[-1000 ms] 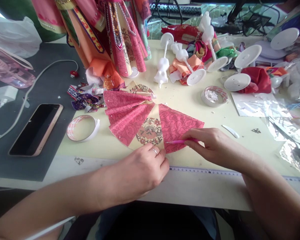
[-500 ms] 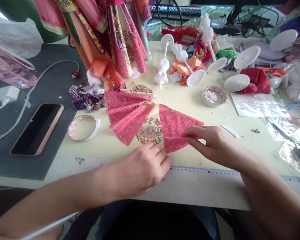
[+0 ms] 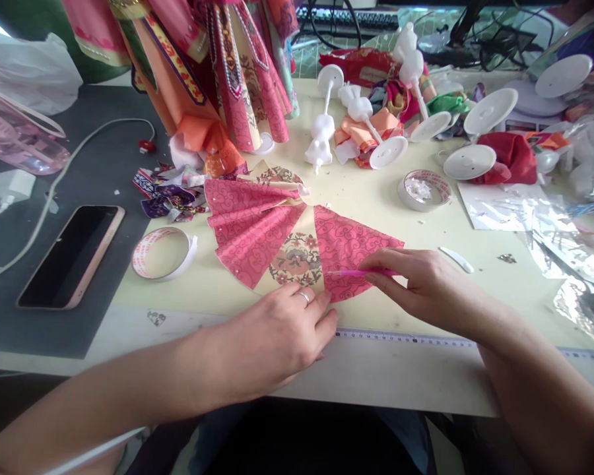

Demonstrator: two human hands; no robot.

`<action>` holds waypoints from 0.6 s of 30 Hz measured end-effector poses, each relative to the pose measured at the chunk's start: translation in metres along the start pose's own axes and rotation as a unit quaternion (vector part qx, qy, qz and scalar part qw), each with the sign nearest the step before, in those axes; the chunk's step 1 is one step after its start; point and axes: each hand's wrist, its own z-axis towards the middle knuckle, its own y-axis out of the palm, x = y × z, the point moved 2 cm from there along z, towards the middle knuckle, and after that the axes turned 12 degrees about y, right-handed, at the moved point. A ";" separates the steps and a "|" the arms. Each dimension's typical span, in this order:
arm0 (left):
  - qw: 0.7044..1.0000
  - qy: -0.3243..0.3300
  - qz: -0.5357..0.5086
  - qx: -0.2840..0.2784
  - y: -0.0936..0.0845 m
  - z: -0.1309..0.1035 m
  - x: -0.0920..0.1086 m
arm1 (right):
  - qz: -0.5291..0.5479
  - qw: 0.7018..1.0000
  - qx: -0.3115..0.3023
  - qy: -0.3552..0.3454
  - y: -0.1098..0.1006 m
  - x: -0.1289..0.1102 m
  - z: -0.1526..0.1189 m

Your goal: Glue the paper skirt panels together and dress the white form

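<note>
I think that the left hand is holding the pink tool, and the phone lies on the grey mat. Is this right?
Not quite. The head view shows the right hand holding the pink tool; the left hand is at the cloth's near edge. The phone does lie on the grey mat.

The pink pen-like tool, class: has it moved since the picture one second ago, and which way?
Yes, slightly: the pink pen-like tool in the right hand has shifted away from the person, farther from the ruler strip.
</note>
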 end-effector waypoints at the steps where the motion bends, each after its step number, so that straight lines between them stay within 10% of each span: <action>1: 1.000 -0.002 -0.002 0.006 0.001 0.000 0.000 | -0.001 1.000 0.000 -0.001 0.000 0.000 0.000; 18: 0.999 -0.002 -0.034 -0.011 0.003 0.003 -0.005 | -0.003 1.000 -0.001 -0.012 0.003 0.000 0.002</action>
